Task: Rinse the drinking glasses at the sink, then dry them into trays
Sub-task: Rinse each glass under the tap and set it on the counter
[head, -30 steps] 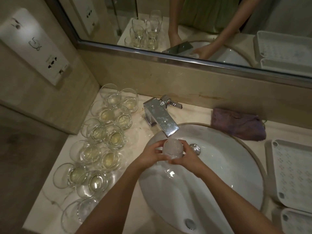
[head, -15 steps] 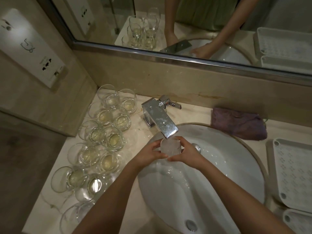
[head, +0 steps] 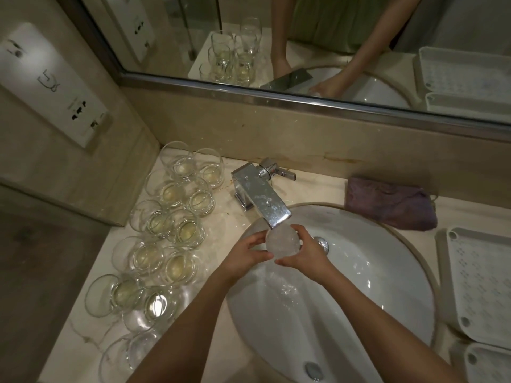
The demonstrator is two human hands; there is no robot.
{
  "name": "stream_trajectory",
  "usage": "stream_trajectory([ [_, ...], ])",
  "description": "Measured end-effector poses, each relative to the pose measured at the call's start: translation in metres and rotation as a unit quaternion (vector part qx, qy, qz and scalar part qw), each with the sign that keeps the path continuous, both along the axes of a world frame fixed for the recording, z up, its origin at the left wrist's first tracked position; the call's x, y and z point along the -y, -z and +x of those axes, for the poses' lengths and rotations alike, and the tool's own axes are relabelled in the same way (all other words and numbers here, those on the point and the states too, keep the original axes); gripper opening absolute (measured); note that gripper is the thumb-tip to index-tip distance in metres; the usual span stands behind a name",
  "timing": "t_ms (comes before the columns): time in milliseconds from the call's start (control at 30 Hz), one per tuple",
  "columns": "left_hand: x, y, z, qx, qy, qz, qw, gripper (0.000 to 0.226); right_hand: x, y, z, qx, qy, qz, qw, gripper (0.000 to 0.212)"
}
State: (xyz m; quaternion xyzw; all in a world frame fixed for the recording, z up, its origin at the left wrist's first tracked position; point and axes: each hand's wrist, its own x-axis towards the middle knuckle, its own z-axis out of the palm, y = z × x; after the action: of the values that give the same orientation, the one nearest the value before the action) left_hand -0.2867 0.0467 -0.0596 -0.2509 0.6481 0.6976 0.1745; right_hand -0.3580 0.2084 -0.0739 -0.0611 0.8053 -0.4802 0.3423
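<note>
A wide mirror (head: 331,51) runs along the far wall above a beige stone counter (head: 83,341). In the counter sits a round white sink (head: 387,286), and water splashes down its near side. To the right of the sink lie two white plastic trays (head: 481,286), one behind the other, the nearer one only partly in view. On the left part of the counter stand many clear drinking glasses (head: 166,244) in two rows, close together, several with pale yellow liquid at the bottom. A folded purple cloth (head: 392,201) lies at the far right of the sink, near the wall. A chrome tap (head: 262,200) reaches from the far left over the basin. Directly under its spout is one glass (head: 282,241), full of foaming water. The left hand (head: 246,258) grips it from the left and the right hand (head: 307,257) from the right, fingers curled around its sides.
</note>
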Motion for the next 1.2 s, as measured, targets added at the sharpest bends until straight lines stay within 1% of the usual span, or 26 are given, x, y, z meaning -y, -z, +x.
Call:
stream_trajectory([
  [100, -0.001, -0.001, -0.002, -0.009, 0.004, 0.006, 1.0, 0.046, 0.0, -0.002, -0.001, -0.001, 0.015, -0.01, 1.0, 0.074],
  [167, -0.001, 0.0, -0.003, -0.013, 0.008, 0.009, 1.0, 0.05, -0.002, -0.006, -0.002, -0.002, 0.002, -0.021, 1.0, 0.072],
  [233, 0.0, 0.001, -0.005, -0.012, 0.034, 0.016, 0.999, 0.063, -0.005, -0.008, -0.003, 0.009, -0.025, -0.031, 0.999, 0.074],
  [300, 0.0, 0.004, -0.008, -0.009, 0.081, 0.018, 0.997, 0.076, -0.008, -0.01, -0.005, 0.017, -0.061, -0.029, 0.998, 0.077],
  [367, 0.0, 0.004, -0.011, -0.006, 0.111, 0.019, 0.994, 0.082, -0.012, -0.012, -0.008, 0.023, -0.09, -0.027, 0.995, 0.078],
  [467, -0.003, 0.005, -0.011, -0.005, 0.101, 0.017, 0.995, 0.083, -0.016, -0.016, -0.01, 0.038, -0.096, -0.035, 0.994, 0.078],
  [567, -0.007, 0.005, -0.008, -0.01, 0.084, -0.026, 0.996, 0.091, -0.02, -0.024, -0.009, 0.015, -0.118, -0.019, 0.993, 0.082],
  [667, -0.01, 0.003, -0.003, -0.018, 0.106, -0.053, 0.993, 0.086, -0.022, -0.027, -0.005, 0.007, -0.135, -0.01, 0.991, 0.082],
  [767, -0.015, -0.003, 0.007, -0.026, 0.102, -0.071, 0.992, 0.075, -0.025, -0.032, 0.001, 0.035, -0.131, 0.0, 0.991, 0.079],
  [833, -0.019, -0.009, 0.013, -0.036, 0.093, -0.087, 0.991, 0.073, -0.027, -0.041, 0.002, 0.038, -0.155, 0.012, 0.987, 0.081],
  [900, -0.021, -0.023, 0.016, -0.049, 0.105, -0.125, 0.985, 0.068, -0.03, -0.055, -0.002, 0.016, -0.189, 0.033, 0.981, 0.083],
  [967, -0.022, -0.04, 0.016, -0.074, 0.138, -0.208, 0.966, 0.067, -0.034, -0.075, -0.01, -0.029, -0.219, 0.069, 0.973, 0.085],
  [1000, -0.022, -0.048, 0.016, -0.091, 0.161, -0.264, 0.947, 0.069, -0.036, -0.084, -0.014, -0.058, -0.234, 0.092, 0.966, 0.087],
  [1100, -0.024, -0.076, 0.014, -0.143, 0.225, -0.402, 0.876, 0.073, -0.043, -0.109, -0.019, -0.125, -0.272, 0.157, 0.941, 0.09],
  [1200, -0.028, -0.106, 0.013, -0.168, 0.257, -0.508, 0.805, 0.076, -0.049, -0.128, -0.018, -0.151, -0.274, 0.178, 0.933, 0.089],
])
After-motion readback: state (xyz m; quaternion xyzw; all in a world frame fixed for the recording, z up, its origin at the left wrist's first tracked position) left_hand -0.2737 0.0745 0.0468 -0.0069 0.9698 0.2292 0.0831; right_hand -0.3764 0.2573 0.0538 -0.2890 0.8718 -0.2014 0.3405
